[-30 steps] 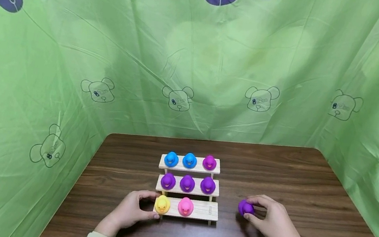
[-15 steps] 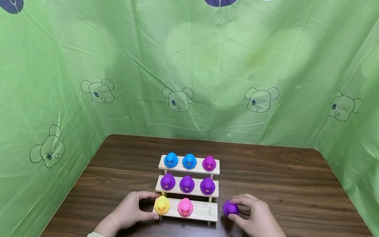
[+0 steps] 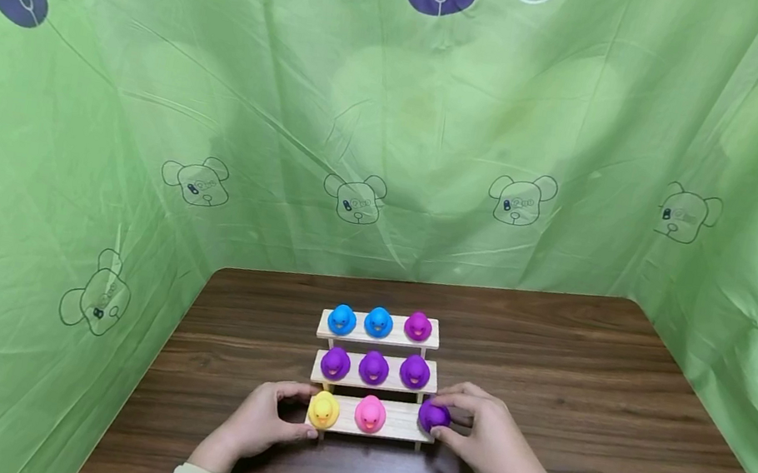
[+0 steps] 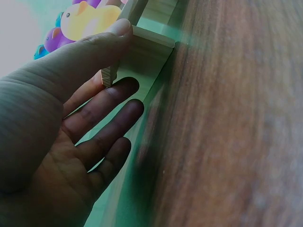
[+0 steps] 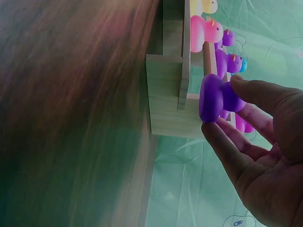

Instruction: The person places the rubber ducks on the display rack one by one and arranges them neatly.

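Note:
At the right end of the three-tier wooden stand's (image 3: 399, 424) bottom shelf, my right hand (image 3: 491, 442) pinches a purple rubber duck (image 3: 432, 418) between thumb and fingers. The right wrist view has this duck (image 5: 211, 99) tipped on its side in the picture, close over the shelf's end. My left hand (image 3: 258, 422) grips the left end of that shelf, thumb on the front edge and index finger behind, while its other fingers extend loosely below. Beside it sits a yellow duck (image 3: 324, 410), then a pink duck (image 3: 370, 414).
Three purple ducks, one of them this duck (image 3: 374, 368), fill the middle shelf. On the top shelf sit two blue ducks, including this left one (image 3: 342, 320), and a magenta-purple duck (image 3: 418, 327). Green patterned cloth (image 3: 446, 113) surrounds the brown wooden table (image 3: 577, 364).
My right hand has carried the purple duck leftward from over the table to the bottom shelf's right end. The left hand keeps its grip on the stand.

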`<state>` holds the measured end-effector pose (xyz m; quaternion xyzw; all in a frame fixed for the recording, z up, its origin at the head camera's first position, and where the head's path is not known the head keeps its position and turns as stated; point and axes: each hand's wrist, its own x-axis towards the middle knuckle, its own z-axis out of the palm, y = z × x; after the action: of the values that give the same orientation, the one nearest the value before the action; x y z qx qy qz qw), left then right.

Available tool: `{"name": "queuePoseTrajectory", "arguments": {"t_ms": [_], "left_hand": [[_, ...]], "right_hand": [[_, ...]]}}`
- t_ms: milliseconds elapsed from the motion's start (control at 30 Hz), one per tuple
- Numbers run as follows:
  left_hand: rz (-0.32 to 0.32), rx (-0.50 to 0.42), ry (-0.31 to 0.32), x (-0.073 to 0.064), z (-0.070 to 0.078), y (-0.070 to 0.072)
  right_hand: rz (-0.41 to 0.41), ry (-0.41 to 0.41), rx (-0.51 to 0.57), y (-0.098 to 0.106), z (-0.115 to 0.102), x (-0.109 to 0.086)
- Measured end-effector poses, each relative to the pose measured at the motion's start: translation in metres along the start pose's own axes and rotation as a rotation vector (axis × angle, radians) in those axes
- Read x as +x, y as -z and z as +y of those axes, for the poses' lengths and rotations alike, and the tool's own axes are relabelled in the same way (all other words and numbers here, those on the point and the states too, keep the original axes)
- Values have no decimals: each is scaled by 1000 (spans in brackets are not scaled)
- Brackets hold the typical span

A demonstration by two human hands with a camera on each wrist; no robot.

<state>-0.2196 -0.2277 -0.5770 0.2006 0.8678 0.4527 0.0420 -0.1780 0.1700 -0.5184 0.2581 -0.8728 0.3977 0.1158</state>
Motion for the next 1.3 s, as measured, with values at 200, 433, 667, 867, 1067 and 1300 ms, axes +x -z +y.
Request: {"name": "queuePoseTrajectory", "arguments": {"t_ms": [200, 433, 667, 867, 1067, 1300], "left_hand": [[-2, -2, 2, 0, -1, 0], [-2, -4, -5, 1, -1, 0], [4, 10, -1, 1, -2, 0], [-1, 16, 3, 1, -2, 0], [-4, 13, 6, 1, 0, 0], [-3, 10, 4, 1, 0, 0]], "right_hand": [[5, -4, -22, -6, -2, 1], [-5, -2, 2, -17, -8, 1], [21, 23, -77, -24, -14, 5], [21, 42, -164, -27, -16, 7], [9, 4, -94, -30, -17, 8], [21, 8, -95, -31, -16, 8]]}}
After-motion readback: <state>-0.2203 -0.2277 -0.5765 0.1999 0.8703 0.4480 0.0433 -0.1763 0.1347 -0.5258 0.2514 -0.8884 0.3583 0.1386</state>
